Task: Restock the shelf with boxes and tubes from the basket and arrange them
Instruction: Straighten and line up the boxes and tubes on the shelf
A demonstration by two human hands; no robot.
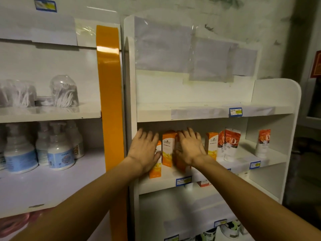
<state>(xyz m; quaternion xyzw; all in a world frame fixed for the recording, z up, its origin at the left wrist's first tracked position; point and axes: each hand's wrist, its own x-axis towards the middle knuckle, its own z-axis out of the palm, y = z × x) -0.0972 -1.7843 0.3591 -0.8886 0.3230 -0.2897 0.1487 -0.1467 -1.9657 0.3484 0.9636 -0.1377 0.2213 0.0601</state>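
Left hand (143,150), right hand (188,148), orange box (168,146) upright between

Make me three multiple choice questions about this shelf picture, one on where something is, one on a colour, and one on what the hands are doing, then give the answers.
1. Where do the pump bottles stand?
A. In the left shelf unit
B. On the top shelf on the right
C. On the floor

2. What colour are the boxes between the hands?
A. Green
B. Orange and white
C. Black

3. What is the state of the left hand and right hand?
A. Both clenched in fists
B. Both hanging away from the shelf
C. Both spread open against the boxes

Answers: 1 A, they sit left of the orange strip. 2 B, the cartons show orange with white panels. 3 C, the fingers are stretched flat over the upright boxes.
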